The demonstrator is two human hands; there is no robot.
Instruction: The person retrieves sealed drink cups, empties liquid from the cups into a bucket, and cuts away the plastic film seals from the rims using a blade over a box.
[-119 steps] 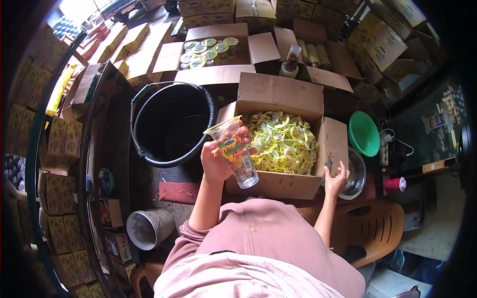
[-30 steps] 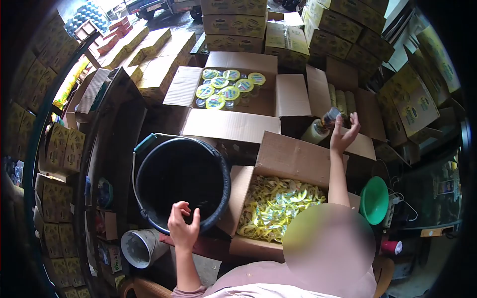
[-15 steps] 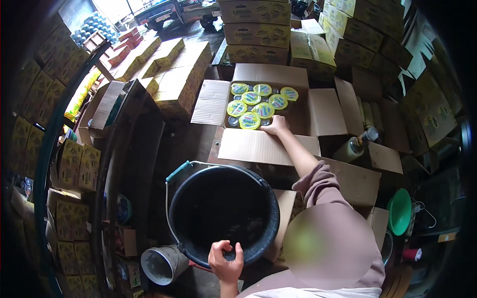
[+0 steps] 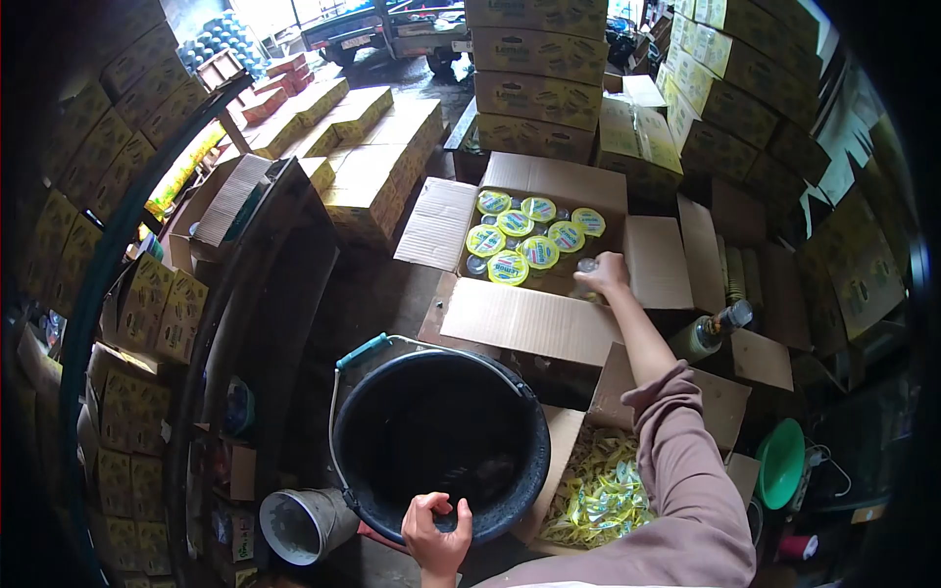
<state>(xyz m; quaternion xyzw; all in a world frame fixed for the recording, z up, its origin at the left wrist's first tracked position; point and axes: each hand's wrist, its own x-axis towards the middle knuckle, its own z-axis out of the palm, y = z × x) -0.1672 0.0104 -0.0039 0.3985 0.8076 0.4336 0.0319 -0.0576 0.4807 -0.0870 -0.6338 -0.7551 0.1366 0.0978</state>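
Observation:
My right hand (image 4: 610,273) is closed around a small clear plastic cup (image 4: 587,266) at the near right of an open cardboard box (image 4: 554,176). Inside that box, several cups with yellow-rimmed lemon lids (image 4: 538,252) are packed toward the left, with clear ones between them. My left hand (image 4: 436,539) is over the near rim of a black bucket (image 4: 541,441). Its fingers are loosely curled, the thumb stands apart, and nothing shows in it. The bucket's inside is dark, so its contents are hard to make out.
Yellow wrappers or labels (image 4: 603,487) fill a carton beside the bucket. A tape dispenser or bottle-like object (image 4: 714,330) stands right of the box. Stacked lemon cartons (image 4: 537,64) rise behind. A white pail (image 4: 306,526) is at lower left, a green basin (image 4: 781,464) at right.
My right hand has moved right, away from the cups, and now shows a clear cup in its grip. My left hand stays by the bucket rim. The view has shifted, uncovering the yellow wrappers.

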